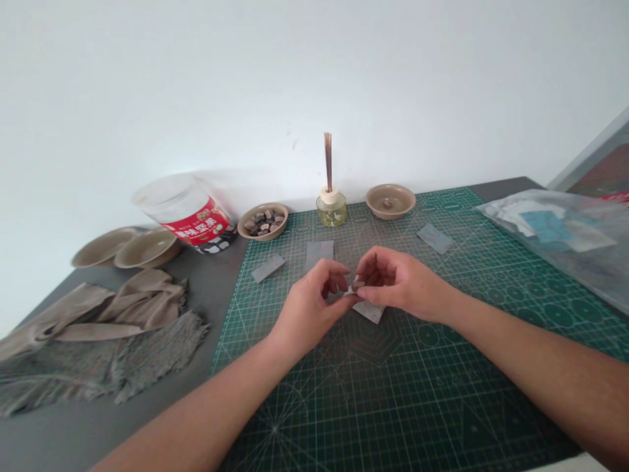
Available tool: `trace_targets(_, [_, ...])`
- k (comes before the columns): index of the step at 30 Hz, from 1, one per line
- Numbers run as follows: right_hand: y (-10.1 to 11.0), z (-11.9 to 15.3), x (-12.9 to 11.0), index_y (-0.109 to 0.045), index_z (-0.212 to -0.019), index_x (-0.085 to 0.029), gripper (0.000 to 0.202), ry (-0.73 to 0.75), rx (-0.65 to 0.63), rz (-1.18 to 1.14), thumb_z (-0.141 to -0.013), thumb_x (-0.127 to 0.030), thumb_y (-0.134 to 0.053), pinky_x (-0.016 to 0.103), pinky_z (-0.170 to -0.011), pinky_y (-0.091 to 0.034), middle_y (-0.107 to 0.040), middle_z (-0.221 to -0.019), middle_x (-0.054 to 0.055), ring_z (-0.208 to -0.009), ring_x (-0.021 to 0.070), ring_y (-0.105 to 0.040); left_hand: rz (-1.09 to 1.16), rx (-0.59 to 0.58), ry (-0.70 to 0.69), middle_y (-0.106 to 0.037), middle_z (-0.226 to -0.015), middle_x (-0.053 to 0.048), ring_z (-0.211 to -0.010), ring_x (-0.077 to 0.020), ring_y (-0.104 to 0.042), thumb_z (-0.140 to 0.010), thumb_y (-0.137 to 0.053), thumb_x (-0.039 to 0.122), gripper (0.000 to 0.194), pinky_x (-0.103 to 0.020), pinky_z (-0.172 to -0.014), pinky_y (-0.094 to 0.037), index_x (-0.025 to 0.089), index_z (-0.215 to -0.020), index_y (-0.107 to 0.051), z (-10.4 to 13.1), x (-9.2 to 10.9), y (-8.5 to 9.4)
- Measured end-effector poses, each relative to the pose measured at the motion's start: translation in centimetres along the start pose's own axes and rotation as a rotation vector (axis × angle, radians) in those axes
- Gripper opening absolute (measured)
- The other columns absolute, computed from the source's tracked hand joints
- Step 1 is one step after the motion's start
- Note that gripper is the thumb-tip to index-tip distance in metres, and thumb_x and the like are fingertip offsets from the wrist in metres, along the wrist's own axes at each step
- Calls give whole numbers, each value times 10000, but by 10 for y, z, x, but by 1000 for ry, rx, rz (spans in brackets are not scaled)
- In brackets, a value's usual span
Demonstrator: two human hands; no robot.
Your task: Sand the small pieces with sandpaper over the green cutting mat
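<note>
My left hand [314,298] and my right hand [393,278] meet over the green cutting mat [314,393]. Between the fingertips of both is a small brownish piece [358,285], which my right hand pinches. Something small and pale shows at my left fingertips, too small to name. Just below my fingers a grey rectangular sheet [369,311] lies on the mat, partly covered by them. More grey sheets lie around: one at the left [268,268], one behind my left hand [320,253] and one at the right [436,238].
A bowl of small stones [282,226], a reed diffuser [331,208] and another bowl [391,213] stand along the wall. To the left are a plastic jar [196,219], two shallow bowls [98,252] and a crumpled cloth [147,308]. A clear bag [550,223] lies right.
</note>
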State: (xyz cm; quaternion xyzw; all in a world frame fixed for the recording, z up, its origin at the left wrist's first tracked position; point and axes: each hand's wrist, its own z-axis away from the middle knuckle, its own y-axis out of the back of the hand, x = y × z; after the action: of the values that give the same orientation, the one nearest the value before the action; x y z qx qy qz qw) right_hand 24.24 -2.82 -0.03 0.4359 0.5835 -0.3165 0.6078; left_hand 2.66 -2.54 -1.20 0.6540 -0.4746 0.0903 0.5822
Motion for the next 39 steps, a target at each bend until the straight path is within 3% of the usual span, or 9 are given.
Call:
trace_targets(2, [9, 0, -4, -655, -1037, -207, 252, 79, -13, 225, -798, -225, -734, 301, -752, -508, -656, -922, 16, -823, 164, -626, -107, -92, -36, -639, -910, -21, -834, -180, -582, -872, -692, 305, 198, -316, -740, -477, 218, -1040, -636, -1, 0, -2])
trace_targets(6, [18, 1, -8, -728, -974, -210, 178, 167, -160, 516, -797, -194, -720, 294, -779, -492, -632, -948, 23, -834, 159, -626, -310, -268, -129, -597, -974, -49, -946, -219, -529, -928, -617, 310, 108, -370, -847, -450, 227, -918, -687, -3, 0, -3])
trace_targets(13, [16, -1, 2, -674, -1036, -192, 237, 139, -165, 673, -820, -271, -733, 288, -742, -466, -651, -949, 20, -828, 165, -612, -439, -231, -37, -558, -1007, -53, -966, -235, -478, -971, -534, 386, 206, -386, -839, -417, 269, -1069, -671, 0, 3, -6])
trace_targets(17, [14, 0, 0, -710, -915, -198, 72, 193, -201, 753, -859, -219, -671, 289, -733, -446, -655, -890, 24, -812, 170, -614, -512, -229, -36, -544, -1032, -57, -978, -248, -470, -975, -515, 404, 248, -399, -823, -393, 330, -1162, -660, 1, 5, -7])
trace_targets(22, [11, 4, -2, -705, -831, -196, 30, 237, -216, 798, -828, -183, -679, 288, -724, -432, -645, -872, 25, -799, 173, -607, -629, -229, -33, -529, -1033, -78, -961, -272, -465, -987, -470, 430, 298, -419, -779, -372, 377, -1217, -651, 4, 11, -5])
trace_targets(28, [13, 1, -2, -705, -829, -197, 18, 191, -168, 813, -814, -197, -696, 278, -669, -402, -624, -821, 17, -733, 160, -580, -643, -272, -38, -529, -1053, -87, -979, -287, -474, -951, -526, 452, 338, -426, -780, -384, 359, -1262, -621, 6, 15, -3])
trace_targets(32, [13, 1, -3, -689, -776, -192, 35, 175, -247, 815, -796, -193, -717, 270, -653, -385, -609, -815, 7, -717, 147, -570, -626, -297, -42, -538, -1072, -92, -994, -296, -482, -950, -529, 445, 342, -430, -781, -386, 338, -1264, -613, 5, 15, -2])
trace_targets(36, [12, 0, -2, -703, -817, -187, 54, 174, -212, 869, -851, -213, -670, 284, -677, -393, -610, -829, 24, -742, 162, -580, -610, -311, -50, -547, -1084, -88, -1014, -304, -482, -950, -533, 454, 348, -432, -788, -386, 335, -1271, -602, 4, 14, -2])
trace_targets(39, [13, -1, -1, -693, -772, -190, 76, 185, -267, 827, -844, -203, -674, 282, -680, -401, -624, -855, 25, -754, 160, -589, -601, -313, -34, -549, -1085, -85, -1014, -300, -482, -946, -540, 477, 348, -427, -795, -389, 328, -1251, -613, 4, 12, -2])
